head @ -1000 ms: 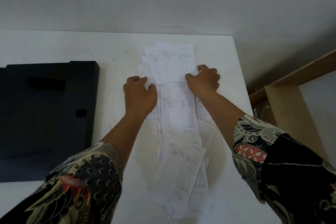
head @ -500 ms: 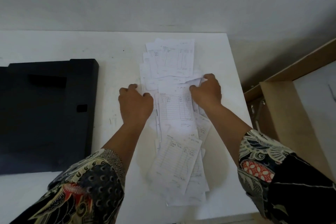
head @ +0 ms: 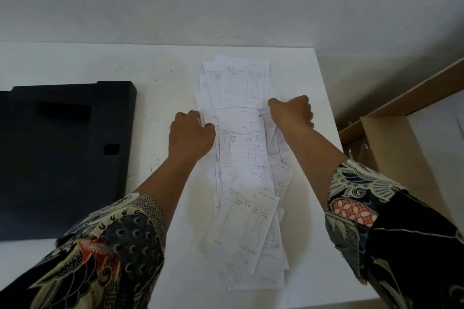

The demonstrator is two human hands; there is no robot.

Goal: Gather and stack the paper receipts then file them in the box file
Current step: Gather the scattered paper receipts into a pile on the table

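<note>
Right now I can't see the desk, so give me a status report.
Left hand and right hand grip the receipts at both edges. Pile loose, unstacked. Box file lies left, closed. Nothing between.

Loose run of overlapping paper receipts [head: 242, 148] spread down a white table [head: 163, 68], from far edge toward near edge. Left hand [head: 189, 134] curled at the pile's left edge, right hand [head: 292, 111] curled at its right edge, fingertips tucked into the sheets. Black box file [head: 62, 155] lying flat at left, apart from the papers. Patterned batik sleeves [head: 110, 253] on both arms.
</note>
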